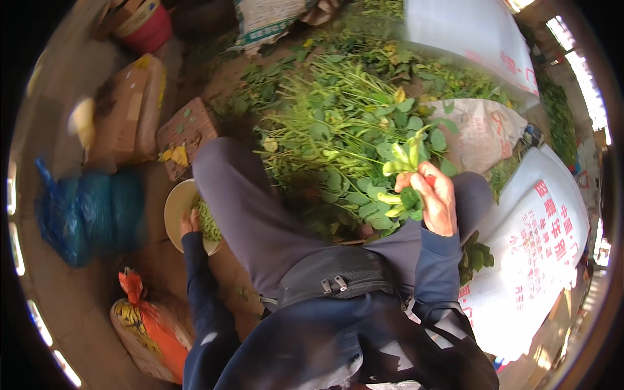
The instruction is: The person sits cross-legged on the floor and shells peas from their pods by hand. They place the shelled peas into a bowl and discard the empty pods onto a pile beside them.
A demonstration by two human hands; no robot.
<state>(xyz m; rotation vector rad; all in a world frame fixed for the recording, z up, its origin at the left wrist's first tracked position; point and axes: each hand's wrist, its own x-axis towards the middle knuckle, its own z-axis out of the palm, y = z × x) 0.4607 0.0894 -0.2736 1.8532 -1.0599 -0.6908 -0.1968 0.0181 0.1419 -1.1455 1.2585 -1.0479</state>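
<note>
My right hand [438,195] is closed on a leafy stem bearing plump green bean pods [407,158], held above my knee. My left hand [190,223] reaches into a cream-coloured bucket [176,199] beside my other leg; its fingers are partly hidden against the rim. Small green beans or pods [208,222] lie in the bucket. Between my legs and beyond them spreads a heap of cut green bean plants [336,122] with leaves, stems and pods.
A pinkish block [197,117], a cardboard box [122,112] and blue plastic bags [92,209] stand at the left. An orange-tied sack [151,331] lies lower left. White woven sacks [526,243] with red print lie at the right; a red bucket [151,29] is at the upper left.
</note>
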